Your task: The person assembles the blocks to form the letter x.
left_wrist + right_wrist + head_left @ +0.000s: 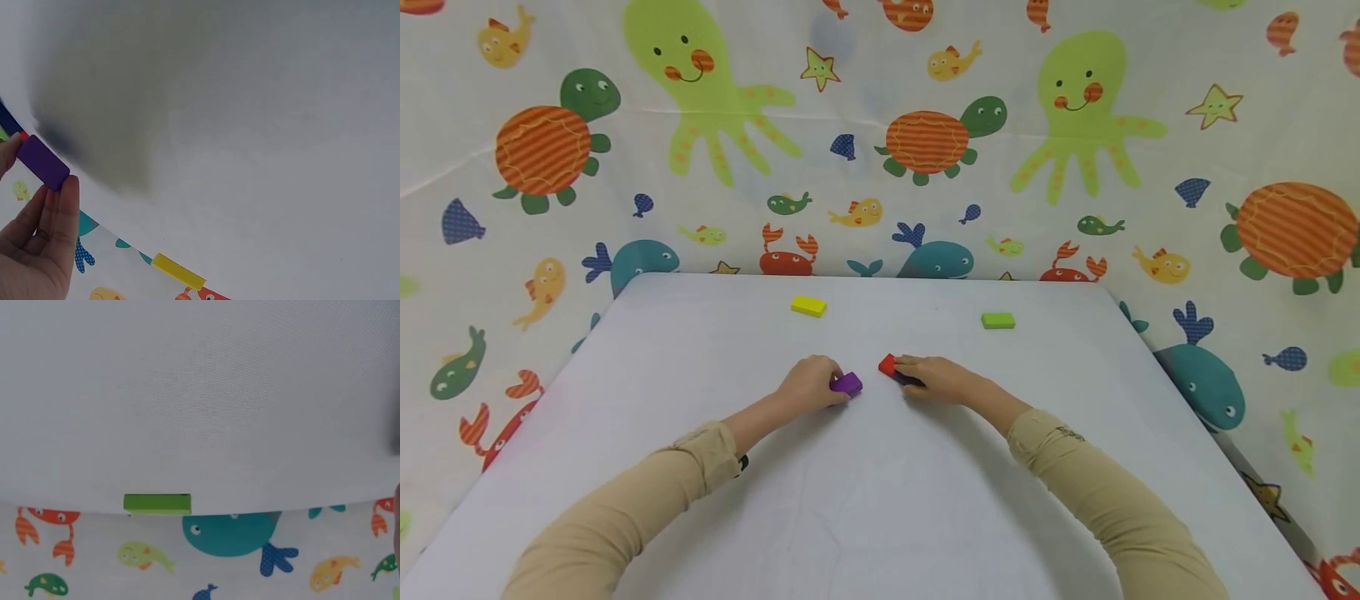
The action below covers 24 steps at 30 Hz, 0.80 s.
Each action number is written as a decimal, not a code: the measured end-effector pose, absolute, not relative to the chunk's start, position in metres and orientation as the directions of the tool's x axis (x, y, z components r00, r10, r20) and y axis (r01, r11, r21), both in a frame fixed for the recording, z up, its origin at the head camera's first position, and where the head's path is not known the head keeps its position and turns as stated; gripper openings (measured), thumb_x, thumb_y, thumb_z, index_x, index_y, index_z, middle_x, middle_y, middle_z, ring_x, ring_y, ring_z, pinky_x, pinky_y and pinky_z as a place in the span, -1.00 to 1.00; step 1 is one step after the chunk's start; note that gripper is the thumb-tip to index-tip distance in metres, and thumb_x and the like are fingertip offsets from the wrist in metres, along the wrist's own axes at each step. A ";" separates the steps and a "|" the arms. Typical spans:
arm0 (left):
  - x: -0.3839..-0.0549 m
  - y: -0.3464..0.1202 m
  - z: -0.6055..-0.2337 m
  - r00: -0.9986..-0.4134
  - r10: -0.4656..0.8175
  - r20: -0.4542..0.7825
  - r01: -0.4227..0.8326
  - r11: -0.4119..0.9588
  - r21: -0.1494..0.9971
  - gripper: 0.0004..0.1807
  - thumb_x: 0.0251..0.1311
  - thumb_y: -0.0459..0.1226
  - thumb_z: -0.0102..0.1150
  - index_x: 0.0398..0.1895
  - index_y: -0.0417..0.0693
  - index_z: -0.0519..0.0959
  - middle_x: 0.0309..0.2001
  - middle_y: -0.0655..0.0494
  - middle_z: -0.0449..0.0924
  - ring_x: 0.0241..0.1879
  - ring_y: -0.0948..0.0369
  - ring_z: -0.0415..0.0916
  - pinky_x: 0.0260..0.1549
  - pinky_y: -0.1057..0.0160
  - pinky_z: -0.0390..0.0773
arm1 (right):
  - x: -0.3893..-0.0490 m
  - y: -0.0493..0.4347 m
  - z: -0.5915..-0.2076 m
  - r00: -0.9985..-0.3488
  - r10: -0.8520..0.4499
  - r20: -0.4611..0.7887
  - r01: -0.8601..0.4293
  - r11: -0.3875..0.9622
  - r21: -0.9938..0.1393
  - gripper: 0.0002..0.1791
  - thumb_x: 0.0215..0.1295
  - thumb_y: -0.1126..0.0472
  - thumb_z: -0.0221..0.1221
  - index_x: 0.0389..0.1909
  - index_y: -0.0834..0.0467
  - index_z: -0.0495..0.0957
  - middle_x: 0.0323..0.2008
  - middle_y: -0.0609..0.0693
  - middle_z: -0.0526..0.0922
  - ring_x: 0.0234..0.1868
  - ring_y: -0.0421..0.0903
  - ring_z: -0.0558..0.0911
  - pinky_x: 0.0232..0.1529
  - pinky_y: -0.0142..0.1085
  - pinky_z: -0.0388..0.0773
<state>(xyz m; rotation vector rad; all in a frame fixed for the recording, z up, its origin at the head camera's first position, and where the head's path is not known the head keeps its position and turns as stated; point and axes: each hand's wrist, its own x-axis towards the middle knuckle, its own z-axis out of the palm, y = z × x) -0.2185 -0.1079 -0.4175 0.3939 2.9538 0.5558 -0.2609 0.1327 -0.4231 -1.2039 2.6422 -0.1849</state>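
My left hand (808, 384) pinches a purple block (847, 384) by its ends between thumb and fingertips. The left wrist view shows this purple block (44, 162) close up, with the left hand's fingers (64, 219) at one end. To the right, my right hand (938, 379) holds a dark blue block (907, 379) between its fingers and thumb, partly hidden by them. A red block (887, 365) shows at the left end of the dark blue one, right at the fingertips. A small gap of table separates the purple and red blocks.
A yellow block (808, 306) lies toward the back left of the white table (850, 500); a green block (997, 321) lies at the back right. Behind the table's far edge hangs a curtain (865, 92) printed with sea animals.
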 end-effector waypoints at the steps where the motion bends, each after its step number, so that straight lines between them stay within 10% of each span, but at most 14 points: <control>1: -0.218 -0.108 -0.418 -0.960 0.274 -0.058 0.234 0.899 0.370 -0.59 -0.05 -0.18 0.42 -0.16 -0.25 0.64 -0.22 -0.07 0.67 -0.30 0.17 0.51 -0.26 0.26 0.57 | -0.260 0.132 -0.423 -0.636 -0.756 -0.155 -0.729 0.654 -0.202 -0.49 0.37 0.16 0.07 0.27 0.31 0.34 0.32 0.18 0.35 0.34 0.09 0.35 0.29 -0.09 0.33; 24: -0.219 -0.090 -0.422 -0.967 0.256 -0.015 0.234 0.906 0.352 -0.56 -0.15 -0.09 0.48 -0.29 -0.25 0.65 -0.37 -0.01 0.67 -0.43 0.21 0.42 -0.40 0.31 0.50 | -0.249 0.126 -0.424 -0.657 -0.747 -0.102 -0.744 0.665 -0.069 -0.52 0.33 0.24 0.10 0.22 0.37 0.38 0.28 0.21 0.40 0.31 0.07 0.39 0.25 -0.14 0.38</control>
